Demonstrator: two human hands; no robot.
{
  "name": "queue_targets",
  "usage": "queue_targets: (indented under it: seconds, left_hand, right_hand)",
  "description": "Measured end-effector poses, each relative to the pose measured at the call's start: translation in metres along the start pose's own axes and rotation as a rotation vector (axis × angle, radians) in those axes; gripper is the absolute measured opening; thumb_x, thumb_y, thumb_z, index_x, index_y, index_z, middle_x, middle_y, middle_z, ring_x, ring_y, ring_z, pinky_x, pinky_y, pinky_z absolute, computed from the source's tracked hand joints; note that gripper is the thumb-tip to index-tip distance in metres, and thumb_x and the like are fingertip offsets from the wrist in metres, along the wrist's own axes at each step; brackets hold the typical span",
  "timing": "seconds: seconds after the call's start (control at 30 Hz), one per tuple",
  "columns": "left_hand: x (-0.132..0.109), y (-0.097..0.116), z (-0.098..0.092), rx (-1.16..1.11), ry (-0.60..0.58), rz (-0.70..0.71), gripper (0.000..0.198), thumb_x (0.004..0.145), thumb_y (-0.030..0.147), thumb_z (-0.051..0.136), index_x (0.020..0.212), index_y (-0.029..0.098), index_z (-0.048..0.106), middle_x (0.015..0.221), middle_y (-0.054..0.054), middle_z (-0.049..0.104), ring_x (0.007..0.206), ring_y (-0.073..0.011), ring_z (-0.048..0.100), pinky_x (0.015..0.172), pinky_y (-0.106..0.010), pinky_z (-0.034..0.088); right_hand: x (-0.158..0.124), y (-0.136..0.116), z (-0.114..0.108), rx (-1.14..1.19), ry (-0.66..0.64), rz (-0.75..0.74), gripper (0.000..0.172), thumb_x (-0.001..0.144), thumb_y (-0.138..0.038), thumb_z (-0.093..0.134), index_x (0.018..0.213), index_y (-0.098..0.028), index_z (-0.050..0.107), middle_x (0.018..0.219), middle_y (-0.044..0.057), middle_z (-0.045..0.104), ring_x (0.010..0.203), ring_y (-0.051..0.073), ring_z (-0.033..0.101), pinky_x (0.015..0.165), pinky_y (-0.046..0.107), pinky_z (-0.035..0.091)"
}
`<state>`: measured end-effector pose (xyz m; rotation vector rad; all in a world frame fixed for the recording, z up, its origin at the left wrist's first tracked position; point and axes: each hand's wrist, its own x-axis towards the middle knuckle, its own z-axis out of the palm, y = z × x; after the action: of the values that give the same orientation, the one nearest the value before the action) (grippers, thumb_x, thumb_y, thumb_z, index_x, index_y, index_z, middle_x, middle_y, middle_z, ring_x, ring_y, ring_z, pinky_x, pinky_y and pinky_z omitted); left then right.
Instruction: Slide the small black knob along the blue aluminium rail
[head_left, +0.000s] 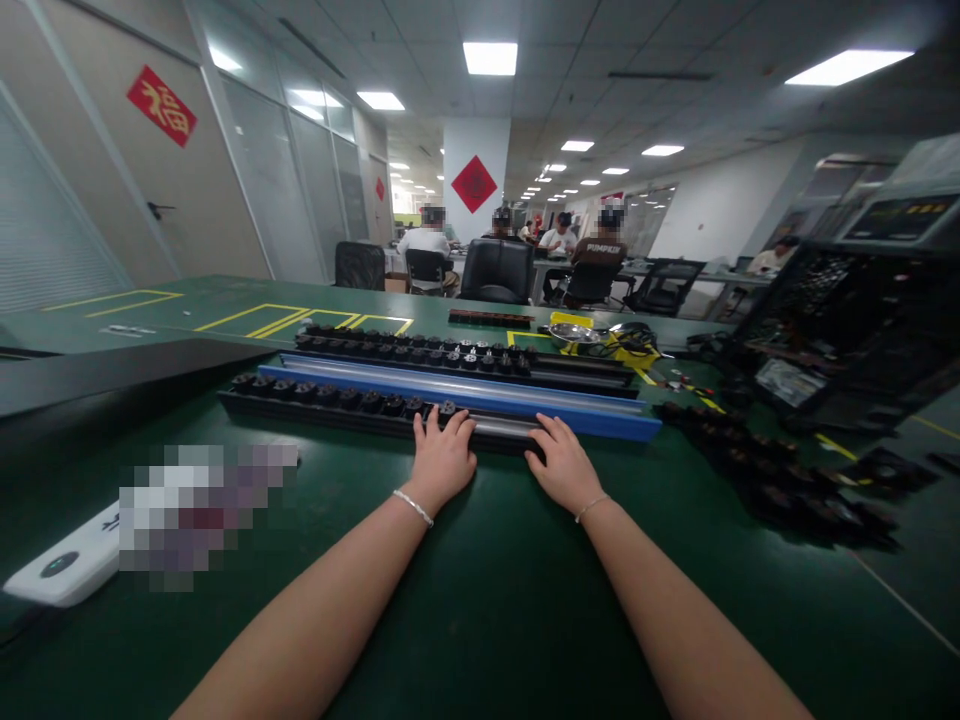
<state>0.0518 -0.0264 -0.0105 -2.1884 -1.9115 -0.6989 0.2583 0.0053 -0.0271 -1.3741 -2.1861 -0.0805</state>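
A long black rail (330, 410) lies across the green table (480, 600), its left part lined with several small black round parts (352, 398). My left hand (442, 462) rests on the rail, its fingers curled over the last parts in the row. My right hand (564, 466) lies a little to the right, fingers bent over the bare stretch of the same rail. Just behind runs a blue-edged grey rail (480, 395), and behind that a second black rail (420, 352) full of the same parts.
A heap of loose black parts (780, 470) lies at the right, below a black crate (847, 330). A white device (67, 568) sits at the left front. A metal bowl (574, 333) stands at the back. Several people sit at desks beyond the table.
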Motion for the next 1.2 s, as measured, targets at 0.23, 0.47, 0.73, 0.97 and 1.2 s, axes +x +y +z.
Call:
queue_targets:
  seconds: [0.23, 0.47, 0.73, 0.97, 1.2]
  left_hand:
    - [-0.001, 0.001, -0.004, -0.004, 0.003, -0.01, 0.048, 0.072, 0.023, 0.052, 0.119, 0.03, 0.054, 0.137, -0.001, 0.044, 0.13, -0.0335, 0.026, 0.107, -0.06, 0.01]
    - [-0.006, -0.006, -0.007, -0.008, -0.002, 0.062, 0.053, 0.071, 0.022, 0.051, 0.123, 0.032, 0.049, 0.147, 0.002, 0.028, 0.13, -0.0317, 0.027, 0.108, -0.056, 0.012]
    - [-0.006, -0.009, 0.001, -0.018, 0.079, -0.118, 0.062, 0.072, 0.021, 0.05, 0.133, 0.016, 0.037, 0.143, -0.016, 0.03, 0.132, -0.0284, 0.026, 0.109, -0.047, 0.017]
    - [-0.006, -0.011, -0.005, -0.035, 0.014, -0.1, 0.061, 0.073, 0.023, 0.05, 0.133, 0.023, 0.037, 0.137, -0.012, 0.04, 0.131, -0.0288, 0.028, 0.109, -0.048, 0.017]
    - [-0.005, -0.013, -0.004, -0.018, -0.01, -0.055, 0.054, 0.072, 0.025, 0.053, 0.126, 0.026, 0.047, 0.138, -0.011, 0.039, 0.129, -0.0287, 0.029, 0.108, -0.05, 0.015]
  right_hand:
    - [0.0, 0.002, -0.001, 0.084, -0.017, 0.001, 0.03, 0.082, -0.032, 0.044, 0.106, -0.02, 0.058, 0.135, 0.01, 0.041, 0.126, 0.025, 0.034, 0.104, 0.047, 0.03]
    - [-0.001, 0.003, -0.001, 0.171, 0.0, 0.043, 0.028, 0.083, -0.035, 0.044, 0.104, -0.021, 0.057, 0.134, 0.009, 0.042, 0.125, 0.023, 0.037, 0.105, 0.045, 0.03]
    - [-0.002, 0.008, -0.004, 0.253, -0.021, 0.227, 0.024, 0.082, -0.041, 0.045, 0.088, -0.02, 0.055, 0.138, 0.013, 0.036, 0.129, 0.024, 0.033, 0.104, 0.043, 0.03]
    - [-0.004, 0.004, -0.003, 0.244, 0.023, 0.285, 0.021, 0.081, -0.037, 0.047, 0.086, -0.02, 0.057, 0.137, 0.012, 0.04, 0.127, 0.023, 0.036, 0.101, 0.041, 0.033]
    - [-0.013, -0.015, -0.005, 0.197, 0.062, 0.398, 0.035, 0.083, -0.031, 0.041, 0.111, -0.018, 0.056, 0.127, 0.01, 0.05, 0.12, 0.019, 0.043, 0.102, 0.037, 0.033]
